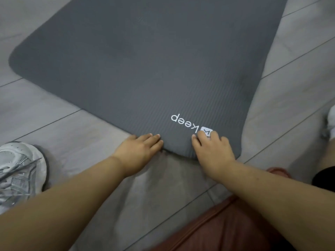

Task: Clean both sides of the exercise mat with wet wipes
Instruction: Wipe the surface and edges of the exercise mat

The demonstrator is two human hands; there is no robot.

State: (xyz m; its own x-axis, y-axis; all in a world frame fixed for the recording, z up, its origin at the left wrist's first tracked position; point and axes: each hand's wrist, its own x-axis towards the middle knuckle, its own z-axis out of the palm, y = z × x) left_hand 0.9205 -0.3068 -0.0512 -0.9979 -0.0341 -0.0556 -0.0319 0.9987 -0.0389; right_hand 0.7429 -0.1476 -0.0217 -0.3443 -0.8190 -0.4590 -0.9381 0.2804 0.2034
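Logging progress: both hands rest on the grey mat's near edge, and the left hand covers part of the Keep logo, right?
No: the head view shows the right hand covering part of the Keep logo, not the left hand. Both hands rest on the near edge of the grey mat.

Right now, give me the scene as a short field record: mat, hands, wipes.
mat: dark grey ribbed foam exercise mat, flat on pale plank floor, white "Keep" logo up
left hand: fingers flat on near edge
right hand: fingers on near edge, partly covering logo
wipes: none in view
other: white laced sneaker left of mat
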